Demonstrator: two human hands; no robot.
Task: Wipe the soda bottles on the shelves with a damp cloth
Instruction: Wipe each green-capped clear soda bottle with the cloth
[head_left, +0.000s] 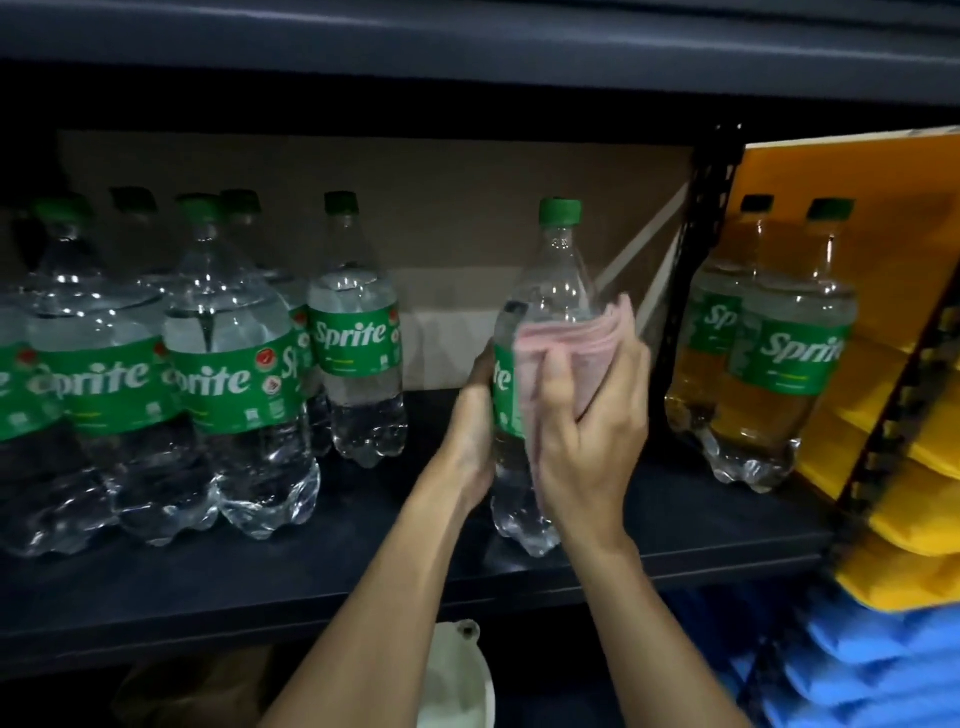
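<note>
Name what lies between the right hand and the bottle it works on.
A folded pink cloth, gripped by the right hand against the bottle that the left hand holds; the head view shows it.

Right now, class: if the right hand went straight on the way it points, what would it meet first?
Most likely the Sprite bottle held by the left hand: the right hand holds the pink cloth against its side. Depth is unclear.
</note>
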